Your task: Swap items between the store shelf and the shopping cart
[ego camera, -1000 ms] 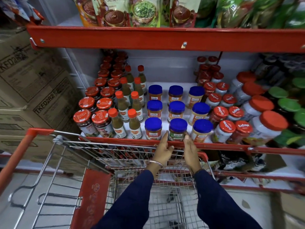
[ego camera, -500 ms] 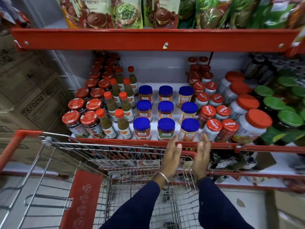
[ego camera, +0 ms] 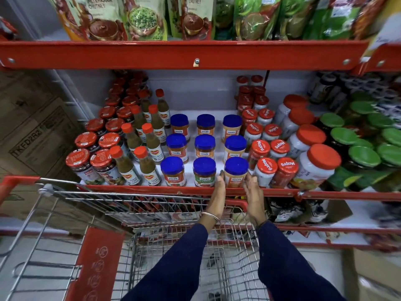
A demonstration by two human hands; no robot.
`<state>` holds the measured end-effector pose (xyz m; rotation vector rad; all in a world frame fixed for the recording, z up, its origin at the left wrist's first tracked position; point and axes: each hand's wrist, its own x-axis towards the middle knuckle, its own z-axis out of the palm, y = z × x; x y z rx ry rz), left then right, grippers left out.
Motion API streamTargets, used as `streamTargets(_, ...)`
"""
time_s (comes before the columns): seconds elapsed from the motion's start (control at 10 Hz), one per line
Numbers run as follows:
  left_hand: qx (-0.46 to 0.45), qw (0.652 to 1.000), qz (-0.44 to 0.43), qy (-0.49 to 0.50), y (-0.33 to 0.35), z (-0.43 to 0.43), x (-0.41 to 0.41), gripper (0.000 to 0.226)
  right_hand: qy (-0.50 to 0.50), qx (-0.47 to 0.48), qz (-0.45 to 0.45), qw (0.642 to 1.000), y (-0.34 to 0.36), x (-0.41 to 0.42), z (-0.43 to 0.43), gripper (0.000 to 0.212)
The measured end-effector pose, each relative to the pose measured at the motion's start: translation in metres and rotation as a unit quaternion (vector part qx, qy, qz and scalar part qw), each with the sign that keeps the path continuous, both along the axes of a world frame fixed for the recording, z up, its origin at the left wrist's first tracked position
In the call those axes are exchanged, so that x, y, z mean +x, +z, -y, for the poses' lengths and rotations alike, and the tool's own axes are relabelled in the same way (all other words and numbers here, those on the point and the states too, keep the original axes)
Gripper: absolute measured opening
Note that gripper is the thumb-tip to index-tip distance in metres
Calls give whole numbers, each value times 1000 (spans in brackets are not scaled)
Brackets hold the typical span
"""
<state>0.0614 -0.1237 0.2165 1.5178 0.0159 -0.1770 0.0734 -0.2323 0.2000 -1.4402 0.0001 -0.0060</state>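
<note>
Two hands, the left hand [ego camera: 217, 193] and right hand [ego camera: 253, 192], have been shifted rightward from the green-labelled jar [ego camera: 204, 172] and are now cupped, grip wide, around the blue-lidded tan jar [ego camera: 235, 172] at the red shelf's [ego camera: 152, 189] front edge, above the wire shopping cart [ego camera: 138, 205]; lifting seems next.

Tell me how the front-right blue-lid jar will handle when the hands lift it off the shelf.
The jar looks rigid and full of a pale spread, so probably fairly heavy for its size. Its smooth sides may be a bit slippery; the left hand and right hand flanking it should help. Neighbours stand close, so tilting it could knock the green-label jar.
</note>
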Motion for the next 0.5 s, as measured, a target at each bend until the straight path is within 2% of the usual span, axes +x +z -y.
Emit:
streamTargets(0.1, 15, 1000, -12, -16, 6, 0, 0, 90, -9, 4, -7, 1000, 1, 0, 1, 85)
streamTargets(0.2, 11, 999, -40, -15, 6, -2, 1, 95, -15, -3, -14, 1000, 3, 2, 3, 97)
streamTargets(0.3, 43, 997, -59, -26, 20, -6, -12, 63, -5, -35, -10, 999, 9, -5, 4, 74)
streamTargets(0.4, 60, 998, -14, -14, 23, -12, -28, 28, -20, -72, -11, 997, 9, -17, 4, 66)
streamTargets(0.5, 116, 989, 90, 24, 44, -26, -41, 38, -75, -151, -17, 985, -6, -54, 20, 60)
